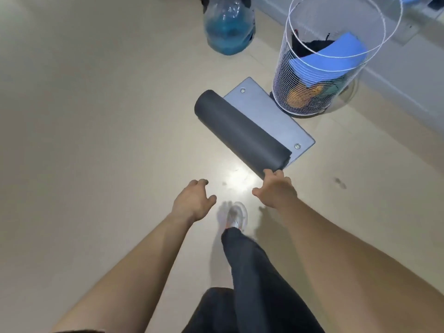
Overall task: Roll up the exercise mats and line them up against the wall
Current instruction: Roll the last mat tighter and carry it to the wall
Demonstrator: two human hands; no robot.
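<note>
**A:** any brand or writing to be made out on the mat (242,131)?

**B:** nope, nothing readable can be seen. No logo, no label. Only two metal eyelets (243,90) are spotted on the flat grey end, one near each corner of it.

**A:** ok, and how is it lying?

**B:** It's mostly rolled into a dark grey cylinder on the beige floor (96,116), with a short unrolled flap left flat on the far side. The long axis is run diagonally, from upper left to lower right in the head view. The flap is pointed toward the white wire mesh basket (319,87), and its far corner is seen right at the basket's base. Blue rolled stuff and something orange are held inside the basket. A clear plastic bag (228,27) with blue contents is sat on the floor further back, well apart from the roll.

**A:** hands?

**B:** The right hand (276,191) is placed at the near end of the roll, fingertips laid on its edge; the grip is loose, not closed round it. The left hand (192,200) is held above bare floor, fingers curled but nothing grasped, well short of the mat. One blurred white shoe (236,216) is seen below, between the hands.
</note>
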